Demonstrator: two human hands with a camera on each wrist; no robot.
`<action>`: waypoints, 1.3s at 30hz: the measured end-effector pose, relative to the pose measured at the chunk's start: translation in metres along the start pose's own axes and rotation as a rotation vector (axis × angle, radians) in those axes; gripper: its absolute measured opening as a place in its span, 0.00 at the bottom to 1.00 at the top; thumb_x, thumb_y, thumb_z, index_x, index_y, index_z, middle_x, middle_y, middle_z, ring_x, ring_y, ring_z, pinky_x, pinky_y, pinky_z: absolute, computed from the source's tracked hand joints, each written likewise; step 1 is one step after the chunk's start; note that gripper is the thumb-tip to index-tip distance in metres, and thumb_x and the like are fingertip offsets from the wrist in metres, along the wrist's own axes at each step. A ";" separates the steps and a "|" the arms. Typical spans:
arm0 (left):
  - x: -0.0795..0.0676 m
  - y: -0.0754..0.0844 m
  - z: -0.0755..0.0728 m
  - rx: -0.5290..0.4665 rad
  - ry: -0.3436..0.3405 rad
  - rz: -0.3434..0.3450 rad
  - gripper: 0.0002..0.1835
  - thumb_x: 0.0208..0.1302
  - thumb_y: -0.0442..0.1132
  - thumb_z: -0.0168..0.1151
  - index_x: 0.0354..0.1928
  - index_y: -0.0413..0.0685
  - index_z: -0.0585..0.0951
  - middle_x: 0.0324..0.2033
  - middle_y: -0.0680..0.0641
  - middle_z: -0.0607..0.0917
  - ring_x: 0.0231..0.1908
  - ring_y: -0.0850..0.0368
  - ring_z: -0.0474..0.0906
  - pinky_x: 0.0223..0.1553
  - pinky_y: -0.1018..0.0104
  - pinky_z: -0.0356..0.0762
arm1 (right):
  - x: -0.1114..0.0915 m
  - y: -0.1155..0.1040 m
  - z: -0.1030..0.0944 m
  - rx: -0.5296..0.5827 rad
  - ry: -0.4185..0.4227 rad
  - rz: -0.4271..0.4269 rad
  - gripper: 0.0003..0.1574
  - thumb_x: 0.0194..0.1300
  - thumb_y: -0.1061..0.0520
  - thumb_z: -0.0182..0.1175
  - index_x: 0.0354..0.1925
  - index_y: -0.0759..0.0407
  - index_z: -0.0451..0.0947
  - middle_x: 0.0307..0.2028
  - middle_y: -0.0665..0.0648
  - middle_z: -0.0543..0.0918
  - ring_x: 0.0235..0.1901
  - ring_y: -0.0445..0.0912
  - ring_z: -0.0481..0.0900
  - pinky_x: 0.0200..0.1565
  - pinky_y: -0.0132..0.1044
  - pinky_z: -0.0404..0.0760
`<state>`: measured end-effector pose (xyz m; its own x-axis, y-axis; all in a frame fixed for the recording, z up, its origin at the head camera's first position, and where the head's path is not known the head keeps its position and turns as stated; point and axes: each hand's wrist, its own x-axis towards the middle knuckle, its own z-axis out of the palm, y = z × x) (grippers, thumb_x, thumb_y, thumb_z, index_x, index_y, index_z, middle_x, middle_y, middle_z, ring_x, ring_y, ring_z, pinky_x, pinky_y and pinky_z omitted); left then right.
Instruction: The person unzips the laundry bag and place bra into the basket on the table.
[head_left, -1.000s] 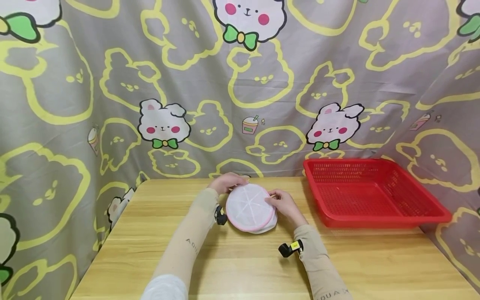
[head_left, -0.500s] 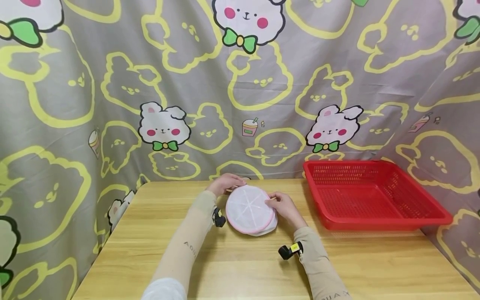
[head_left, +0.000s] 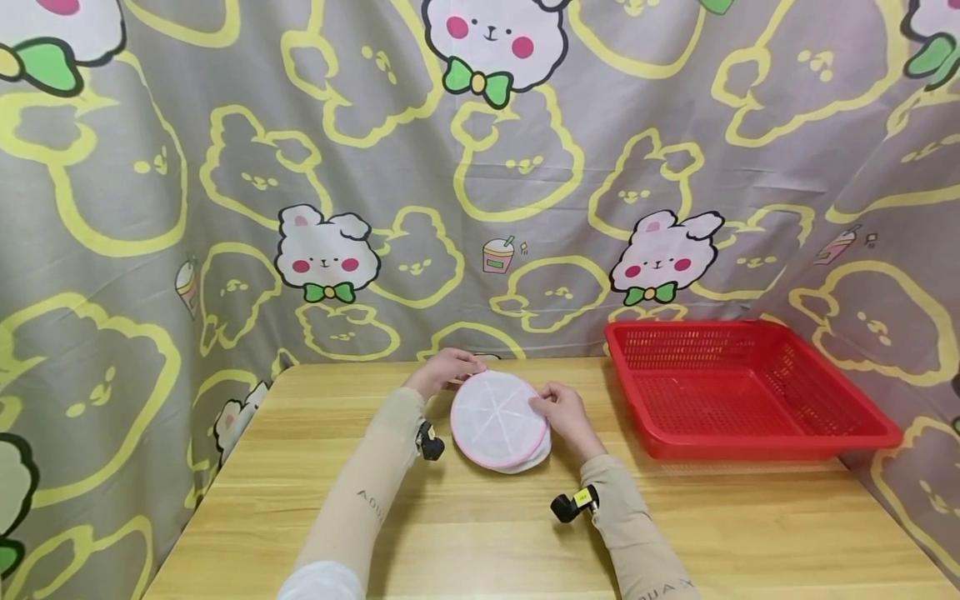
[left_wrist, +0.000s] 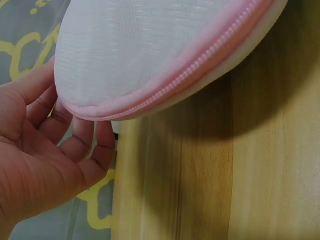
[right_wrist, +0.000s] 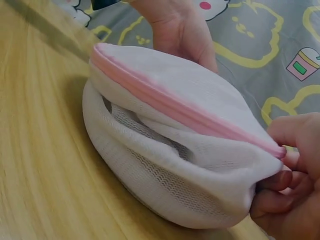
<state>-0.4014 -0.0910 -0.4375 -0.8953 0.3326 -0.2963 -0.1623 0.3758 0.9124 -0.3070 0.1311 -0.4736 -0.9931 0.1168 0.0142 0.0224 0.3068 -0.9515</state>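
Observation:
A round white mesh laundry bag (head_left: 498, 419) with a pink zipper (right_wrist: 165, 102) round its top is held over the middle of the table, its flat top tilted up. My left hand (head_left: 447, 372) grips the bag's far left edge; in the left wrist view its fingers (left_wrist: 82, 140) curl behind and under the rim. On the right side, my right hand (head_left: 564, 414) pinches the edge near the zipper's end. The right wrist view shows the lower mesh wall (right_wrist: 165, 185) sagging in folds under the zipper. Zipper pull not clearly visible.
A red perforated plastic basket (head_left: 750, 442) stands at the right of the wooden table (head_left: 480, 533). A grey patterned curtain (head_left: 555, 242) hangs directly behind the table and along both sides.
My left hand and forearm have shifted slightly to the left. The bag stays nearly in place, and my right hand keeps its hold with only a slight shift.

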 end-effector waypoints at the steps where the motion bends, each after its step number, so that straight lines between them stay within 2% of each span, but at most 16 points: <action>1: 0.000 -0.001 0.000 0.001 0.002 0.005 0.11 0.54 0.42 0.63 0.39 0.47 0.81 0.31 0.54 0.82 0.31 0.59 0.75 0.38 0.62 0.77 | 0.000 -0.001 0.000 0.009 0.008 -0.002 0.08 0.51 0.61 0.61 0.24 0.63 0.72 0.16 0.49 0.69 0.20 0.41 0.68 0.23 0.30 0.69; 9: 0.003 -0.004 -0.002 0.008 0.008 0.018 0.09 0.55 0.44 0.62 0.36 0.50 0.82 0.35 0.52 0.83 0.35 0.57 0.78 0.41 0.59 0.77 | 0.000 -0.001 0.001 0.054 0.068 -0.003 0.08 0.51 0.60 0.61 0.23 0.62 0.71 0.15 0.49 0.68 0.19 0.41 0.67 0.21 0.29 0.68; 18: -0.001 -0.003 -0.001 -0.038 0.028 0.025 0.08 0.56 0.43 0.61 0.36 0.48 0.81 0.35 0.52 0.84 0.40 0.53 0.79 0.47 0.54 0.75 | 0.002 0.001 0.001 0.070 0.132 -0.017 0.09 0.51 0.60 0.60 0.22 0.61 0.70 0.16 0.49 0.68 0.17 0.40 0.68 0.19 0.30 0.69; 26: -0.005 -0.008 -0.001 -0.075 0.045 0.015 0.09 0.54 0.43 0.63 0.36 0.48 0.81 0.31 0.54 0.82 0.33 0.59 0.78 0.53 0.47 0.69 | 0.003 0.005 0.001 0.090 0.147 -0.004 0.09 0.51 0.59 0.60 0.22 0.60 0.70 0.16 0.50 0.68 0.17 0.40 0.67 0.18 0.30 0.67; 31: -0.005 -0.011 0.000 -0.075 0.061 0.026 0.09 0.55 0.44 0.63 0.35 0.48 0.81 0.29 0.54 0.82 0.32 0.60 0.78 0.50 0.49 0.72 | 0.003 0.004 0.001 0.099 0.149 -0.006 0.09 0.51 0.60 0.60 0.22 0.61 0.69 0.15 0.49 0.68 0.16 0.40 0.67 0.17 0.30 0.68; 39: -0.009 -0.021 -0.001 -0.120 0.083 0.056 0.11 0.55 0.43 0.63 0.39 0.46 0.81 0.35 0.50 0.82 0.34 0.58 0.76 0.44 0.58 0.75 | 0.002 0.004 -0.002 0.131 0.166 -0.001 0.07 0.52 0.62 0.58 0.23 0.63 0.70 0.14 0.49 0.68 0.15 0.40 0.67 0.17 0.30 0.68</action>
<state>-0.3904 -0.1022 -0.4535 -0.9346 0.2759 -0.2244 -0.1554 0.2508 0.9555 -0.3089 0.1342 -0.4767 -0.9602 0.2740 0.0551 -0.0043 0.1826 -0.9832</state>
